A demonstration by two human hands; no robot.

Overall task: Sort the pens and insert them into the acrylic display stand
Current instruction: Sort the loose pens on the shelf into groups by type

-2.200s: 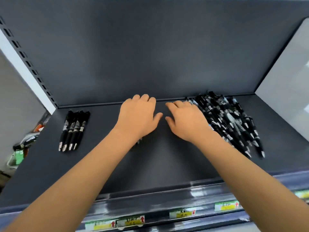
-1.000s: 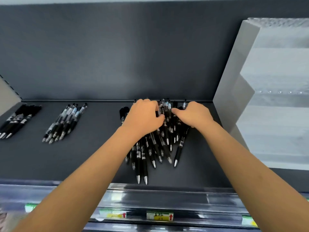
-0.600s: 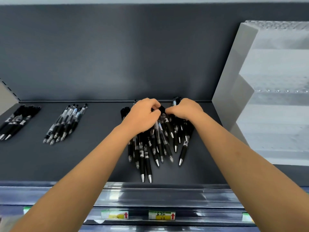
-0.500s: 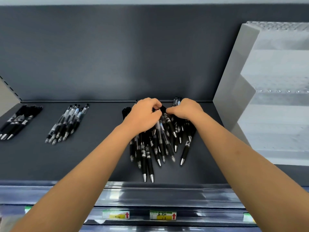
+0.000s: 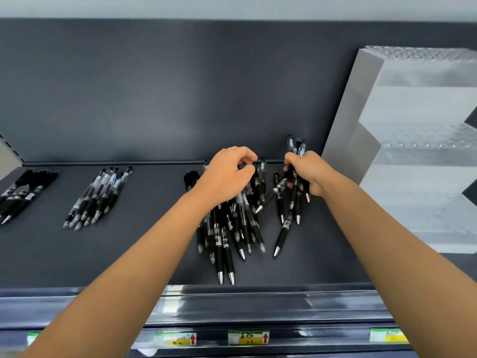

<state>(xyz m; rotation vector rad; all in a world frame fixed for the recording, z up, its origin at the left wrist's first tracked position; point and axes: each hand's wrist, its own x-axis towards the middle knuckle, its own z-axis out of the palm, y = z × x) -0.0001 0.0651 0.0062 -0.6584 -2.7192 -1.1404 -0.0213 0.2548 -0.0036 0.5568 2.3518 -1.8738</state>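
A loose heap of black pens (image 5: 232, 228) lies in the middle of the dark shelf (image 5: 129, 254). My right hand (image 5: 307, 174) grips a bunch of several pens (image 5: 294, 156), their top ends sticking up above my fist, lifted at the heap's right side. My left hand (image 5: 227, 174) hovers over the heap's back end with fingers curled, thumb and forefinger close together; whether it pinches a pen is hidden. The stepped acrylic display stand (image 5: 418, 151) rises at the right, close beside my right hand.
Two sorted rows of pens lie to the left: a clear-barrelled group (image 5: 100, 197) and a black group (image 5: 23, 192) at the far left edge. A price-label rail (image 5: 247, 337) runs along the shelf's front. The dark back panel (image 5: 180, 86) stands behind.
My right hand has pulled apart from the left, moving right and up with a bunch of pens out of the heap. The left hand stays over the heap.
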